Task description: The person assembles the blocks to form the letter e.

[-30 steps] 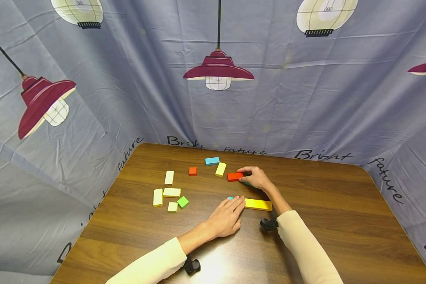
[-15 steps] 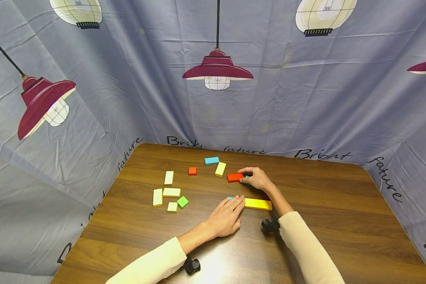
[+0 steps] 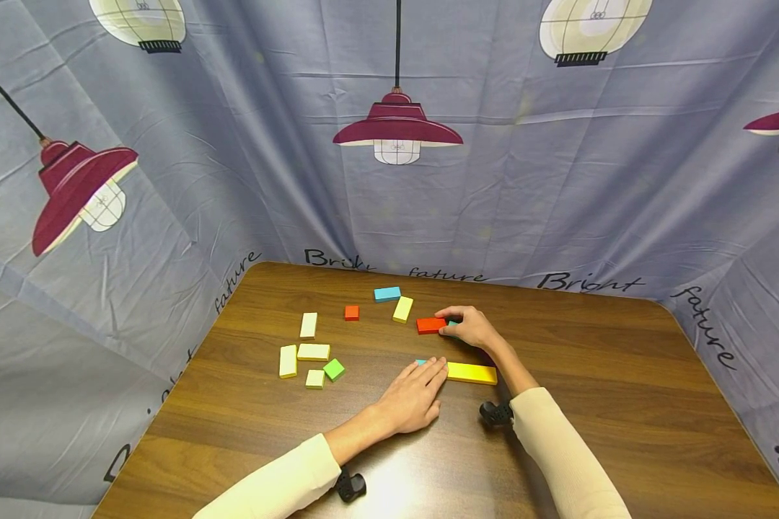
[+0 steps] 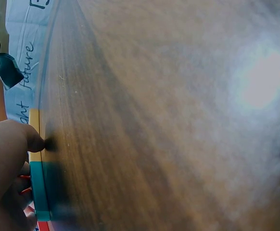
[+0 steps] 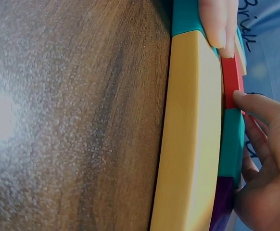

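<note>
My right hand pinches the end of a red block between thumb and fingers. That red block meets a teal block end to end in the right wrist view, and a purple block follows it, mostly covered by the hand in the head view. Nearer me lies a long yellow block. My left hand rests with its fingers stretched over another teal block, which abuts the yellow one's left end. The left thumb is by the front side of these blocks.
To the left lie several pale yellow blocks and a green block. Farther back are a small red block, a blue block and a yellow block. A printed curtain borders the wooden table.
The right hand and its red block have shifted very slightly right and towards me, and more of the teal block beside them shows. The left hand has stayed in place.
</note>
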Available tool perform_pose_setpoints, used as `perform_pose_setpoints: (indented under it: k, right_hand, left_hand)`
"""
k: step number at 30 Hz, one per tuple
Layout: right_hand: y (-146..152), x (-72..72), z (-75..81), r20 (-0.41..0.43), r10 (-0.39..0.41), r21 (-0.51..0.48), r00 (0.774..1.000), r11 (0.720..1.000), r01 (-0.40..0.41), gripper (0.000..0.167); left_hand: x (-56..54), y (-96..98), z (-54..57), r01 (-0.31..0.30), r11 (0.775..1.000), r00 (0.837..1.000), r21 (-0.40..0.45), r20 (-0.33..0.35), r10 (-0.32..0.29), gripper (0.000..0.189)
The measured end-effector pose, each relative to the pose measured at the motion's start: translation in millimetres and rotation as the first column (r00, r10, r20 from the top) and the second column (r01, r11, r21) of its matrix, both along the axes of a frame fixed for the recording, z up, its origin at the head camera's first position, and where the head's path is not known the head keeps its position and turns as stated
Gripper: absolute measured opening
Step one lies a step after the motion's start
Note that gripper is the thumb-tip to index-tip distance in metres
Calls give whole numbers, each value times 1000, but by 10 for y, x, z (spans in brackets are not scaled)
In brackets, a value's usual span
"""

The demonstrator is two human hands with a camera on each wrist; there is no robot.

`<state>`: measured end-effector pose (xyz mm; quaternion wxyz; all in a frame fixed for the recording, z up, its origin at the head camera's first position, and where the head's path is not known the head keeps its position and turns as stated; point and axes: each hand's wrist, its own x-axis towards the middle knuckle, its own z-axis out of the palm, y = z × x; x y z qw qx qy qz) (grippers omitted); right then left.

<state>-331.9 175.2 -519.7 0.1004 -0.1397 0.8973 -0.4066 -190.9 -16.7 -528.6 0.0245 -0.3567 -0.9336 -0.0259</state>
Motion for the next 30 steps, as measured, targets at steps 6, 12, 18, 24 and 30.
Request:
perform_pose_setpoints:
  k: [6,12,18,24,30]
  right_hand:
    - [-2,10,10,-1,-1,9,1000,1000,1,36]
    - [0,2,9,10,2,19,1000,1000,-2,36]
    - [11,20,13,22,5,7,1000,1000,-5,36]
    - [16,19,13,19,10,20,1000,1000,-10,37]
    - [33,22,26,-5,33,-14,999,999,-33,39]
  left_hand:
    - [-2,3,-8,-5,1000,1000,1,9,5,59]
    - [-4,-2,-12,-6,1000,1000,-5,3,6,59]
    - [0,-4,-9,-1,1000,1000,-3,1,1,59]
    - [4,-5,-4,0,1000,1000,1,2,0,59]
    - [-2,-14,-7,5,1000,1000,8,3,-5,59]
